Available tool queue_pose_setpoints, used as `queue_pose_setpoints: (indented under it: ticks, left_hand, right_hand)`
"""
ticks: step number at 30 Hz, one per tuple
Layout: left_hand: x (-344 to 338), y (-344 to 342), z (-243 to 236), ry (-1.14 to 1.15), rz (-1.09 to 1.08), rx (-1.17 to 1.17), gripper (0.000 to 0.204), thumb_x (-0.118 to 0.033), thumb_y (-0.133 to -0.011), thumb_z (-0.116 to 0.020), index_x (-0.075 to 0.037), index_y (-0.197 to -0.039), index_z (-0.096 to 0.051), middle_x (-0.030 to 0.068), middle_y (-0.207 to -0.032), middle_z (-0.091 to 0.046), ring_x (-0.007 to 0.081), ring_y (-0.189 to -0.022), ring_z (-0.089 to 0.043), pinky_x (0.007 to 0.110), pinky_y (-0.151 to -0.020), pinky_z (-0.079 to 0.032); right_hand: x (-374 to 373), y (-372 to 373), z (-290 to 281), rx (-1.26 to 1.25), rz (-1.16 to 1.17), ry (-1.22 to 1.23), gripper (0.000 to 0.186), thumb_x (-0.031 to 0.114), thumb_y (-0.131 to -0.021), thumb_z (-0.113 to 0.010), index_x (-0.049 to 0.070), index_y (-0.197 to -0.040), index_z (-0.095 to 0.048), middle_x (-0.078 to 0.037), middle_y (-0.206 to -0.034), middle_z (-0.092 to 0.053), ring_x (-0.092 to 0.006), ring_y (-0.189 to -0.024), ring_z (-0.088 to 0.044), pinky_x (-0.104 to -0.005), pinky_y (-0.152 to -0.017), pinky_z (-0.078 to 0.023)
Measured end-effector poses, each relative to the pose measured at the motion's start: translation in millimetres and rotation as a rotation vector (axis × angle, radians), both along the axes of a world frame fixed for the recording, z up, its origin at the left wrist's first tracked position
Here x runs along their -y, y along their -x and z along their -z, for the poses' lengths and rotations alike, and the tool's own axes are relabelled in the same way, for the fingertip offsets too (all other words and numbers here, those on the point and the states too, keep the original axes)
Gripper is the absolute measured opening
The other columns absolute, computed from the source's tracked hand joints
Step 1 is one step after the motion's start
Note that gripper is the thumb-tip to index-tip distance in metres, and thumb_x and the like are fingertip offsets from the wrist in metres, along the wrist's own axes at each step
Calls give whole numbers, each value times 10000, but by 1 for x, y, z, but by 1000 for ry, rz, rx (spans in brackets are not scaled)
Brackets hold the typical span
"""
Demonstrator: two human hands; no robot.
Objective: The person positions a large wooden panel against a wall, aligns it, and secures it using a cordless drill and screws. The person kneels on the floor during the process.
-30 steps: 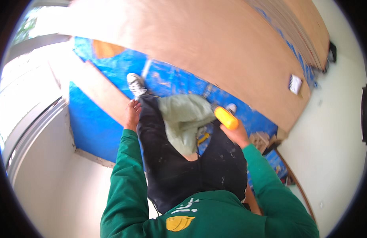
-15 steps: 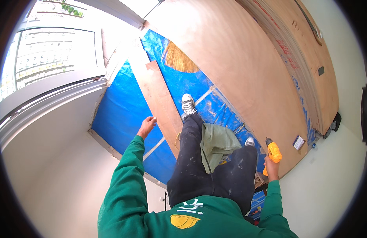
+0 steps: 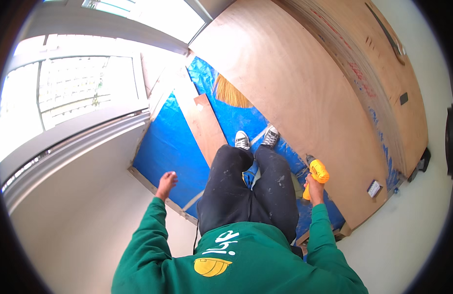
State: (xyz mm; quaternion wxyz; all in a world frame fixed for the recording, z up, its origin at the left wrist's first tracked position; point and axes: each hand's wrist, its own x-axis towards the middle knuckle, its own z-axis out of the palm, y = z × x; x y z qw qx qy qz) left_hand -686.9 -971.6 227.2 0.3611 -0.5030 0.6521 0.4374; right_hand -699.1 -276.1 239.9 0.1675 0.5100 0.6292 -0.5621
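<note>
My right hand (image 3: 314, 189) is wrapped round the handle of a yellow cordless drill (image 3: 318, 171), its dark chuck aimed away from me, up and to the left. The drill is over the near left part of a large plywood sheet (image 3: 295, 83). Out to my left, my left hand (image 3: 166, 185) hovers above a blue tarp (image 3: 163, 142) with its fingers curled. A small pale spot shows at its fingertips; what it is I cannot make out. Between my feet and the window wall lies a narrow plywood strip (image 3: 207, 122).
A straw broom head (image 3: 230, 94) pokes out from beside the big sheet. More plywood sheets (image 3: 403, 112) lean at the right wall, with a handsaw (image 3: 386, 34) and a dark rectangular piece (image 3: 404, 98) on them. A small blue-and-white box (image 3: 374, 188) rests on the large sheet. A window (image 3: 74, 83) is at left.
My right foot has stepped forward beside the left one, passing the grey-green cloth. The drill has travelled forward and left with my right hand; my left hand has moved left and back.
</note>
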Motion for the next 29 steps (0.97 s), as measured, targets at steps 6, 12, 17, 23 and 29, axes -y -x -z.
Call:
queue_pose_setpoints:
  ticks: [6,12,17,23,29]
  left_hand:
    - [-53,18,43,-118,260,230,611,-532,-1034,-663,-70,-1427,-586,104,-1276,-701,261,-1166,-672,436,-943,-537]
    - [-50,228,156,-127,221,-137,854,-727,-1012,-549,-33,-1507,-503,182,-1476,-592,329,-1361,-549,505,-1107,-440]
    - [-10,427,247,-100,7,-501,960,-653,-1038,-578,-76,-1709,-203,214,-1683,-375,378,-1542,-380,528,-1269,-283]
    - [-61,540,293,-127,157,-633,1119,-614,-974,-720,-32,-1707,-108,215,-1735,-266,434,-1602,-258,534,-1288,-255]
    - [-193,544,372,-294,428,-540,1191,-583,-969,-747,-64,-1718,21,123,-1775,-242,413,-1632,-185,589,-1291,-206]
  right_hand:
    - [6,10,12,-52,154,76,112,91,-929,-684,54,-1034,-669,-12,-798,-620,-125,-650,-601,-309,-624,-497]
    - [31,21,-9,-41,381,-99,194,54,-922,-689,63,-1111,-648,-17,-816,-610,-140,-692,-614,-315,-668,-541]
    - [48,29,23,-195,525,-53,276,12,-907,-659,41,-1179,-625,-38,-863,-620,-151,-705,-615,-332,-720,-550]
    - [71,94,110,-457,556,74,233,25,-912,-685,10,-1140,-641,-53,-879,-637,-162,-729,-662,-322,-688,-568]
    - [89,120,177,-550,350,125,308,129,-927,-727,19,-1209,-673,-65,-848,-697,-157,-752,-698,-293,-683,-563]
